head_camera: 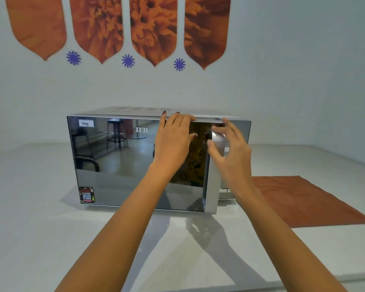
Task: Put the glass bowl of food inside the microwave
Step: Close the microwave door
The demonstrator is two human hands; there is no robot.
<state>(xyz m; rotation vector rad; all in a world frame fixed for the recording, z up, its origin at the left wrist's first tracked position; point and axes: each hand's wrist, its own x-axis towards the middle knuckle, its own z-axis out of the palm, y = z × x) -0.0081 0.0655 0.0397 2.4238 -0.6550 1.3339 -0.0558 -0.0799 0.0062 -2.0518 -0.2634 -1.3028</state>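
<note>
A silver microwave with a mirrored door stands on a pale counter, facing me. The door's right edge stands slightly out from the body, ajar. My left hand lies flat against the upper right of the door, with its fingertips hooked over the microwave's top. My right hand is at the door's upper right edge, with thumb in front and fingers curled around the silver edge. The glass bowl of food is not in view.
A rust-coloured cloth lies flat on the counter, right of the microwave. A wall with orange petal decals rises close behind. The counter's front edge runs near my right forearm.
</note>
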